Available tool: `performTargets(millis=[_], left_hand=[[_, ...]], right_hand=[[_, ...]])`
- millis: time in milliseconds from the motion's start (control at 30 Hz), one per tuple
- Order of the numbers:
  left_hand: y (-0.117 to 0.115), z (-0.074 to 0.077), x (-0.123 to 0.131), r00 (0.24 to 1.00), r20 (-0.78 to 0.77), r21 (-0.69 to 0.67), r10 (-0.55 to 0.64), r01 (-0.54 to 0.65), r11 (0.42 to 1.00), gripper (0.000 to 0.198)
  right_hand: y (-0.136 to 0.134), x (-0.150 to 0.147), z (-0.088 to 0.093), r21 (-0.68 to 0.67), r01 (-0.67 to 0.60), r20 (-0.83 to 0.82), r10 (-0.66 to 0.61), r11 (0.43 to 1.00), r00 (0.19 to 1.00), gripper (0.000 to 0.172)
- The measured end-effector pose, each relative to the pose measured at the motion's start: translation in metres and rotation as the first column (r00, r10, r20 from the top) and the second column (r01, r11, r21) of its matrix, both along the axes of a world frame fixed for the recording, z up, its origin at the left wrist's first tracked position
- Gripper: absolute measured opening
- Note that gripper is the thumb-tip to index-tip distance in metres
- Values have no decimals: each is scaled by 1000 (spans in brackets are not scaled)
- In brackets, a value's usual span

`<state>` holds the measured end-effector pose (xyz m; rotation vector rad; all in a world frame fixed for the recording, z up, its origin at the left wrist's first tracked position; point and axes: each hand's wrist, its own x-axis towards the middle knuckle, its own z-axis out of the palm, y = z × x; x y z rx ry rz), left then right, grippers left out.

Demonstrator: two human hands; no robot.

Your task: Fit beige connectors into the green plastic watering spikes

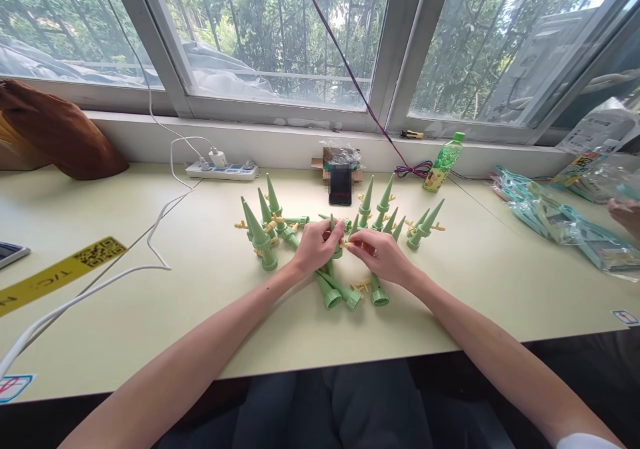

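Observation:
My left hand (pixel 319 245) is closed around a green plastic watering spike (pixel 337 253), held upright over the table. From the right, my right hand (pixel 381 254) pinches a small yellow valve (pixel 346 244) against the side of that spike; fingers partly cover the contact. Below my hands lie loose green spikes (pixel 331 296), their open round ends facing me, beside a few yellow valves (pixel 361 286). Several spikes with yellow valves stand point up to the left (pixel 259 236) and to the right (pixel 425 226).
Behind the spikes is a black phone (pixel 341 186) leaning on a small box. A green-capped drink bottle (pixel 444 162) stands by the sill. Bagged teal items (pixel 555 219) lie right, near another person's hand (pixel 625 214). A power strip (pixel 225 171) and white cable (pixel 157 232) are left.

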<state>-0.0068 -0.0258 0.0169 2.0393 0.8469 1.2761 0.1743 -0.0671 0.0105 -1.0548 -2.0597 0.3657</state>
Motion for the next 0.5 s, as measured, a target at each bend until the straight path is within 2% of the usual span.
performTargets(millis=[233, 367, 500], left_hand=[[0, 0, 1, 1000, -15, 24, 0, 1, 1000, 46], [0, -1, 1, 1000, -16, 32, 3, -2, 999, 46], [0, -1, 1, 1000, -22, 35, 7, -7, 999, 47]], right_hand=[[1, -1, -1, -2, 24, 37, -23, 1000, 999, 25], [0, 0, -2, -42, 6, 15, -5, 999, 1000, 22], [1, 1, -5, -24, -2, 21, 3, 1000, 1000, 20]])
